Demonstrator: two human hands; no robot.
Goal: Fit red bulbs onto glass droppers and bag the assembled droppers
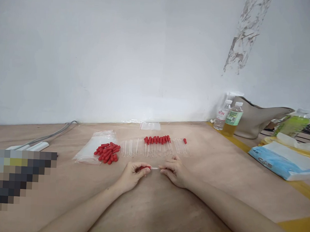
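Pinching bulb [142, 168] in left fingers [145, 171], tube [154, 168] in right fingers [168, 172], seemingly for alignment, with loose bulbs [107, 152] handily near left fingers.

Tabletop [215, 157] lies open right of the tubes [130, 147]; red bulbs [107, 153] block their left.

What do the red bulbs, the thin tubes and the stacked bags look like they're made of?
Red bulbs: probably rubber or soft plastic, smooth and fairly matte; they are opaque and evenly coloured.
Thin tubes: glass or clear plastic, too small here to tell; they are see-through with pale glints.
Bags: likely thin plastic film, milky, lying in flat, pale layers.
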